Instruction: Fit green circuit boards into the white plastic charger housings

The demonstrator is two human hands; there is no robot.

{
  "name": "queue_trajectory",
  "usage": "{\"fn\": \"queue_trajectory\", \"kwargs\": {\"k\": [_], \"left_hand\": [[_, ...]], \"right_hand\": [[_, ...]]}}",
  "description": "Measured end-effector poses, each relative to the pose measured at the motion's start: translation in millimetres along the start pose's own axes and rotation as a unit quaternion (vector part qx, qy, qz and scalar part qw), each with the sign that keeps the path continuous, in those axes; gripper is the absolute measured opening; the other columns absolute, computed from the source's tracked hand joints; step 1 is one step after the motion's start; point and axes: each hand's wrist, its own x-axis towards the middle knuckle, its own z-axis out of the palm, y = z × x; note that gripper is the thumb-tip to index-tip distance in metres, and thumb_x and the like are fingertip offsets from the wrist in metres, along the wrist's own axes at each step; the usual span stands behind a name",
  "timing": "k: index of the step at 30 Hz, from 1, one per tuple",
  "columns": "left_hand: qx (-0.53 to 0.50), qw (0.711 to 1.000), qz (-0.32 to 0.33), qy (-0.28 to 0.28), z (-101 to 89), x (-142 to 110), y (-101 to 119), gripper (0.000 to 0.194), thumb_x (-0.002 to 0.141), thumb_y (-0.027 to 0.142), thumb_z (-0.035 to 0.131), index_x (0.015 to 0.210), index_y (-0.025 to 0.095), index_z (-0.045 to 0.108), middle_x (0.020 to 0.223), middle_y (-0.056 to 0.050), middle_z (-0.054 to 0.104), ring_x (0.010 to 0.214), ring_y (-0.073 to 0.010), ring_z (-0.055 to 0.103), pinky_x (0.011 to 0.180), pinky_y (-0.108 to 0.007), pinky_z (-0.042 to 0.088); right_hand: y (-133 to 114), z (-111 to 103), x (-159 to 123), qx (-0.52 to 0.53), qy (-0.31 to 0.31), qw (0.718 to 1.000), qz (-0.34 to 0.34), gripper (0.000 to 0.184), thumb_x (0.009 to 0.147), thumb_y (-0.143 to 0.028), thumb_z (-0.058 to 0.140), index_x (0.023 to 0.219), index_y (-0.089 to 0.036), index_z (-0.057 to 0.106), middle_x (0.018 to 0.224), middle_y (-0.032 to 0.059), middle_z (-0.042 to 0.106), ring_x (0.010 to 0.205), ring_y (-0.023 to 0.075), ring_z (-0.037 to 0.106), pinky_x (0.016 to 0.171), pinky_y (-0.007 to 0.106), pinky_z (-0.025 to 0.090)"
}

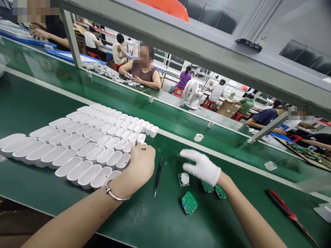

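My left hand (142,161), bare and with a bangle at the wrist, is at the right edge of a block of white oval plastic shells (88,148). Its fingers curl under, and whatever they hold is hidden behind the hand. My right hand (201,167) wears a white glove and hovers over the green table with its fingers stretched apart, holding nothing. Below it lie several small green circuit boards, among them one with a white round part (184,179) and one with its green face up (190,202). Black tweezers (158,177) lie between my hands.
Red-handled pliers (291,215) lie at the right. Single white shells (199,137) are spaced along the green strip behind a pale rail. A metal frame beam (181,44) crosses overhead. Across the table sit co-workers, one beside a heap of pale parts (108,73), and a white fan (191,93) stands there.
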Motion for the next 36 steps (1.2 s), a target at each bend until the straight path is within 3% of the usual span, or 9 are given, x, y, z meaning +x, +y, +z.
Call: {"fn": "queue_trajectory", "kwargs": {"k": [3, 6, 11, 15, 21, 25, 28, 32, 36], "left_hand": [[0.219, 0.974, 0.014, -0.055, -8.4, -8, 13, 0.026, 0.066, -0.008, 0.046, 0.079, 0.004, 0.065, 0.093, -0.019, 0.059, 0.082, -0.0306, 0.059, 0.065, -0.033, 0.040], [0.269, 0.961, 0.024, -0.060, -10.2, -12, 21, 0.026, 0.073, -0.005, 0.043, 0.081, 0.005, 0.065, 0.107, -0.020, 0.055, 0.089, -0.0298, 0.057, 0.067, -0.033, 0.039], [0.280, 0.958, 0.040, -0.052, -2.4, -9, 17, 0.024, 0.071, -0.006, 0.043, 0.077, 0.006, 0.063, 0.090, -0.018, 0.056, 0.083, -0.0289, 0.056, 0.066, -0.033, 0.038], [0.276, 0.955, 0.106, -0.032, 4.2, -6, 13, 0.015, 0.074, 0.001, 0.049, 0.080, 0.009, 0.062, 0.085, -0.015, 0.058, 0.087, -0.0295, 0.055, 0.075, -0.037, 0.040], [0.172, 0.977, 0.092, -0.091, 38.7, 5, 21, 0.036, 0.075, -0.004, 0.046, 0.108, 0.006, 0.054, 0.102, -0.015, 0.059, 0.093, -0.0293, 0.055, 0.078, -0.039, 0.044], [0.018, 0.996, 0.084, -0.025, 65.6, 16, 22, 0.049, 0.079, -0.003, 0.050, 0.127, 0.005, 0.043, 0.116, -0.015, 0.055, 0.104, -0.0268, 0.053, 0.088, -0.038, 0.044], [-0.105, 0.990, 0.092, 0.017, 69.6, 17, 26, 0.045, 0.075, 0.006, 0.066, 0.118, 0.011, 0.053, 0.110, -0.009, 0.058, 0.103, -0.0262, 0.051, 0.091, -0.039, 0.043], [-0.232, 0.962, 0.131, 0.051, 66.5, 1, 41, 0.045, 0.067, 0.007, 0.073, 0.108, 0.021, 0.061, 0.101, -0.002, 0.057, 0.101, -0.0234, 0.049, 0.091, -0.039, 0.045], [-0.318, 0.933, 0.161, 0.045, 73.6, -17, 50, 0.054, 0.067, 0.001, 0.067, 0.116, 0.023, 0.058, 0.105, -0.002, 0.050, 0.100, -0.0187, 0.052, 0.089, -0.035, 0.047]], "right_hand": [[-24, 12, -37, 0.009, -0.066, 0.998, -0.009, 0.015, 0.082, -0.026, 0.061, 0.097, -0.030, 0.066, 0.101, -0.0017, 0.063, 0.094, 0.0182, 0.060, 0.077, 0.030, 0.044], [-23, 22, -53, -0.032, -0.037, 0.998, 0.047, 0.015, 0.091, -0.034, 0.052, 0.089, -0.028, 0.065, 0.082, -0.0008, 0.061, 0.080, 0.0183, 0.060, 0.071, 0.031, 0.041], [-2, 21, -61, -0.018, 0.000, 0.999, 0.028, 0.033, 0.087, -0.031, 0.055, 0.119, -0.028, 0.055, 0.118, 0.0055, 0.058, 0.105, 0.0245, 0.055, 0.083, 0.038, 0.041], [10, 24, -66, 0.003, -0.018, 1.000, 0.001, 0.047, 0.073, -0.015, 0.066, 0.116, -0.032, 0.057, 0.113, 0.0010, 0.061, 0.106, 0.0240, 0.055, 0.088, 0.040, 0.039], [17, 36, -61, 0.027, 0.030, 0.998, 0.038, 0.035, 0.073, -0.022, 0.073, 0.106, -0.029, 0.061, 0.098, 0.0018, 0.063, 0.091, 0.0225, 0.057, 0.081, 0.039, 0.044], [14, 37, -60, 0.013, 0.028, 0.998, 0.053, 0.045, 0.075, -0.024, 0.070, 0.117, -0.027, 0.056, 0.108, 0.0040, 0.062, 0.100, 0.0257, 0.056, 0.084, 0.044, 0.044], [9, 34, -60, 0.045, 0.035, 0.997, 0.058, 0.039, 0.072, -0.020, 0.069, 0.110, -0.025, 0.059, 0.098, 0.0018, 0.065, 0.092, 0.0234, 0.059, 0.082, 0.041, 0.047], [1, 25, -62, 0.115, 0.156, 0.979, 0.061, 0.019, 0.075, -0.026, 0.064, 0.093, -0.022, 0.060, 0.085, 0.0011, 0.064, 0.072, 0.0175, 0.061, 0.071, 0.034, 0.052], [-2, 15, -67, 0.267, 0.261, 0.926, 0.058, 0.017, 0.073, -0.022, 0.069, 0.089, -0.022, 0.064, 0.087, 0.0021, 0.067, 0.072, 0.0166, 0.063, 0.072, 0.033, 0.055]]}}
